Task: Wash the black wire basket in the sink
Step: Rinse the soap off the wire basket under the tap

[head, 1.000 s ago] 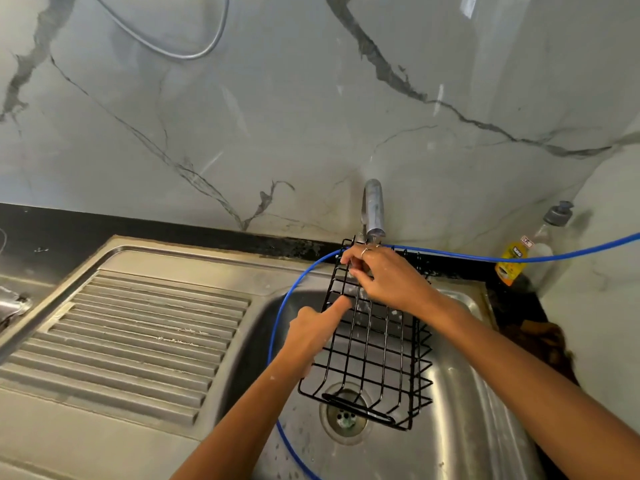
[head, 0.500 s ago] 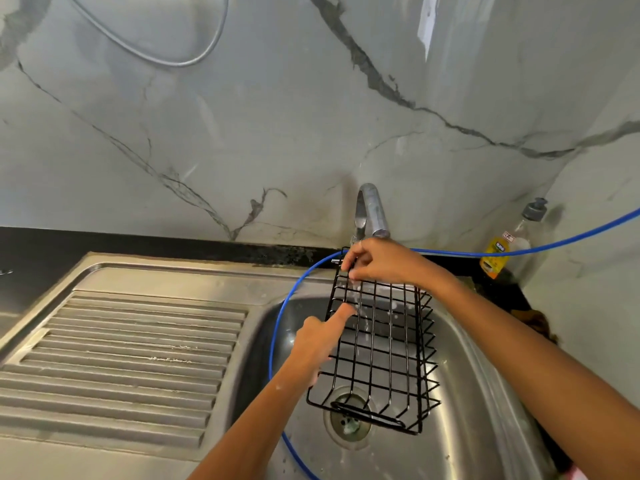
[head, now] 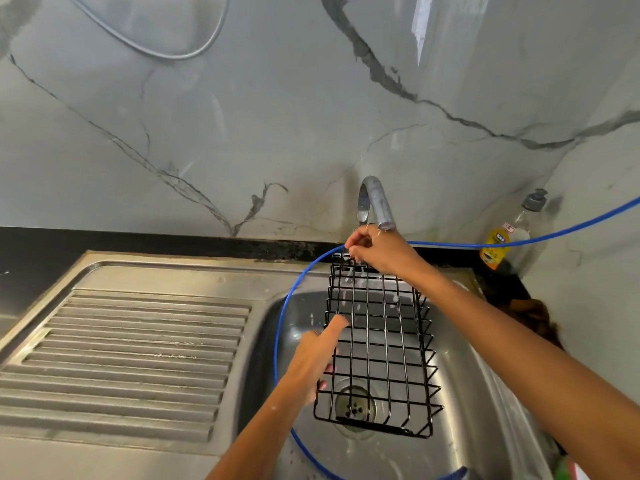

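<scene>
The black wire basket [head: 379, 344] stands tilted in the steel sink [head: 464, 403], its lower end over the drain [head: 355, 407] and its upper end under the tap [head: 375, 202]. My left hand [head: 317, 358] grips the basket's left side, with the thumb pointing up along the wires. At the basket's top edge, just below the spout, my right hand [head: 379, 249] has its fingers curled round the wire. Small white drops or suds speck the upper wires.
A blue hose [head: 277, 337] loops from the right wall around the sink's left side and down into the basin. A yellow-labelled soap bottle [head: 502, 239] stands in the back right corner. The ribbed draining board [head: 131, 348] lies to the left.
My right hand slid from the basket's upper face up to its top edge by the spout. The left hand kept its grip on the left side. The camera view shifted slightly.
</scene>
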### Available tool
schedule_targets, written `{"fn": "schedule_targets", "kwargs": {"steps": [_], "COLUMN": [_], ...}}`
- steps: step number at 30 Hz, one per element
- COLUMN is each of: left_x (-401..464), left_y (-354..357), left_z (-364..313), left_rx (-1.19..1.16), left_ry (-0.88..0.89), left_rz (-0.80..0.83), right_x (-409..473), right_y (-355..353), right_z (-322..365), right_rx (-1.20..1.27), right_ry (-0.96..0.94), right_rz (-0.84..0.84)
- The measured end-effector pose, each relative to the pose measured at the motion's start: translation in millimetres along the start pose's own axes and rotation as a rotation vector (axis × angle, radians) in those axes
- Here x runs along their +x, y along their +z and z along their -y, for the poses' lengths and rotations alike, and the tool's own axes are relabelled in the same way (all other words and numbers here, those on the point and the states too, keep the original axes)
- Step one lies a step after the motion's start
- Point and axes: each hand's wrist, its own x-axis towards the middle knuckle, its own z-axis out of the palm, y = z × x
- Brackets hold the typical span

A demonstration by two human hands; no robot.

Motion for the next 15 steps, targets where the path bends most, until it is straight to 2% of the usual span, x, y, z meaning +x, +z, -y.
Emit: {"fn": "schedule_targets", "kwargs": {"steps": [4,9,12,15], "left_x": [-1,-5,-8,-7], "left_y": [8,22,28,29], "left_z": [3,2,3,4], "left_rx": [0.054,0.054,0.016,0.01], "left_ry": [0.133,0.237,0.243,0.272], "left_rz": [0.0,-0.081,-0.144,-0.18], "right_x": [-4,-10,-6,-2], "right_y": [3,12,18,21], "right_z": [-3,-10,-9,-7], "right_rx": [-0.181,-0.667,-0.681,-0.544], "right_ry": [-0.127,-0.442,-0.486,-0.443], "right_rz": [-0.023,-0.212,-0.245,-0.253]}}
